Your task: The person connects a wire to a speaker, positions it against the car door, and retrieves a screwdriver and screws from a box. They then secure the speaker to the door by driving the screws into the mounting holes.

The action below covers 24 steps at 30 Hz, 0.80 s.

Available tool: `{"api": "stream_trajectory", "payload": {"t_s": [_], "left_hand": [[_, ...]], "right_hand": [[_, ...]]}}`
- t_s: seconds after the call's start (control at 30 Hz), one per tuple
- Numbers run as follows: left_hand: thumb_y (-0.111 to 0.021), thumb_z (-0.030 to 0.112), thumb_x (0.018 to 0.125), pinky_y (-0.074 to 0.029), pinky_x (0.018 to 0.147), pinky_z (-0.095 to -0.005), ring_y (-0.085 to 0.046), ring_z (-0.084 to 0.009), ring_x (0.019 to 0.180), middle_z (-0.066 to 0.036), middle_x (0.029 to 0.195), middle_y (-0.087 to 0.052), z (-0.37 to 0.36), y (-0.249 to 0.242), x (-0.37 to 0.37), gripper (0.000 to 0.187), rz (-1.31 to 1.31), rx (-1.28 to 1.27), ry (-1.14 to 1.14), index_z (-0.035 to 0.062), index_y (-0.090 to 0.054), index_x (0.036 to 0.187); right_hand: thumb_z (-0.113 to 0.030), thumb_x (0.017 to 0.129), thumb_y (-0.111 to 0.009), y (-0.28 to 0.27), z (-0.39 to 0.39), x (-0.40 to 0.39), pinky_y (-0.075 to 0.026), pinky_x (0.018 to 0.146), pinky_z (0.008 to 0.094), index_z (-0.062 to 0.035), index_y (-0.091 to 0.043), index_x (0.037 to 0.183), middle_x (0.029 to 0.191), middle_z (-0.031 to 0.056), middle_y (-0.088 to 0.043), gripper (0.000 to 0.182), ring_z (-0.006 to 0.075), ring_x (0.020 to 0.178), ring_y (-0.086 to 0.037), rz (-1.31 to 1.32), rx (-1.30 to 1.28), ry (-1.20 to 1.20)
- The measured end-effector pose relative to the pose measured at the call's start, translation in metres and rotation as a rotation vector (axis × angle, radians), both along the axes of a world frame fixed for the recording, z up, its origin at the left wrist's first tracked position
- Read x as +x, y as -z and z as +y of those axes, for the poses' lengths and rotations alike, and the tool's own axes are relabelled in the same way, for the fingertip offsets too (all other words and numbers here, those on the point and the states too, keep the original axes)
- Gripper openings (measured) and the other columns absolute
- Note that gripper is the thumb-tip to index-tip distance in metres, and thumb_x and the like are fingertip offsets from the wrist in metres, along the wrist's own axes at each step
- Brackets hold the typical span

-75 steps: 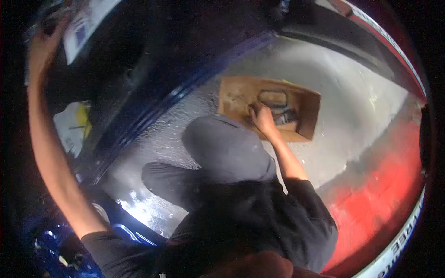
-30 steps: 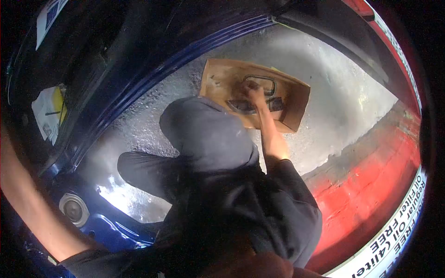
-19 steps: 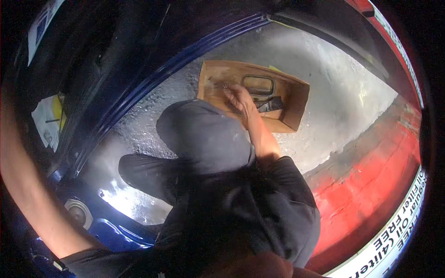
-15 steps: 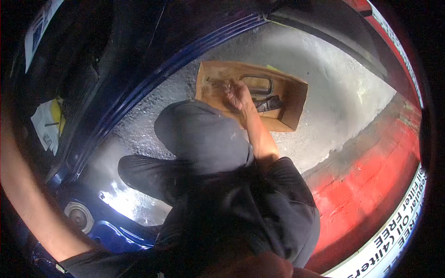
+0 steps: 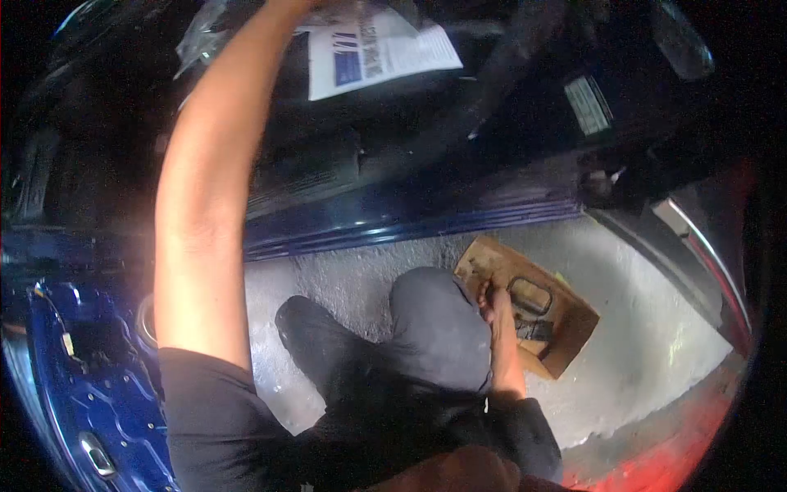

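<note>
My right hand (image 5: 492, 303) is inside the cardboard box (image 5: 574, 344) on the floor, near its left side. Its fingers look curled together, and whatever is in them is too small and blurred to name. Beside it in the box lie a dark metal frame with rounded corners (image 5: 512, 287) and a black object (image 5: 537, 330). My left arm stretches up into the dark car interior. Only the base of my left hand (image 5: 293, 5) shows at the top edge; its fingers are hidden. A printed paper sheet (image 5: 385, 61) lies close to it.
A blue door sill (image 5: 385, 234) runs between my knees and the car interior. The open blue door panel (image 5: 106, 410) stands at the left. Clear plastic (image 5: 201, 37) lies by the paper. A red-painted surface (image 5: 664, 443) borders the grey floor (image 5: 648, 328) at lower right.
The view has swung left toward the car interior, so the box appears lower and farther right. My left arm now reaches up and forward; my right hand is still in the box.
</note>
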<state>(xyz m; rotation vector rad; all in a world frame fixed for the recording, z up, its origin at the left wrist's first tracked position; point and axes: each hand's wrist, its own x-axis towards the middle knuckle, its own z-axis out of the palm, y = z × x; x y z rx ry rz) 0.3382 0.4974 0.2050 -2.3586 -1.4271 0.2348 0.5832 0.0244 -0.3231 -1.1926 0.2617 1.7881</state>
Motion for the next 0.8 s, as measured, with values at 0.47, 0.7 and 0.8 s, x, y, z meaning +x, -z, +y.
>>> {"api": "stream_trajectory", "payload": {"t_s": [0.47,0.7,0.8], "left_hand": [[-0.063,0.024,0.077,-0.050,0.072,-0.0590,-0.067,-0.0329,0.096,-0.015,0.103,-0.072,-0.108,-0.042,0.017,0.027,0.133,0.166,-0.024,0.0138,-0.078,0.098],[-0.068,0.020,0.076,-0.045,0.045,-0.0468,-0.061,-0.0331,0.056,-0.014,0.056,-0.056,-0.263,-0.005,-0.102,0.024,-0.739,0.652,0.218,0.0012,-0.063,0.062],[-0.075,0.028,0.085,-0.048,0.056,-0.0390,-0.063,-0.0282,0.059,-0.013,0.067,-0.062,-0.342,0.018,-0.146,0.029,-1.255,0.235,-0.045,0.0024,-0.064,0.089]], "right_hand": [[-0.048,0.099,-0.049,-0.037,0.043,0.029,-0.048,0.090,0.0362,-0.0003,-0.053,0.132,0.120,0.0139,-0.061,0.058,0.0265,0.105,-0.060,-0.421,-0.042,-0.455],[-0.053,0.100,-0.045,-0.098,0.082,0.021,-0.043,0.098,0.0368,0.0054,-0.047,0.139,0.132,0.0164,-0.056,0.070,0.0278,0.115,-0.055,-0.726,-0.013,-0.757],[-0.051,0.100,-0.048,-0.176,0.093,-0.003,-0.043,0.094,0.0369,0.0056,-0.052,0.130,0.123,0.0155,-0.057,0.064,0.0261,0.108,-0.055,-0.865,0.224,-0.770]]}}
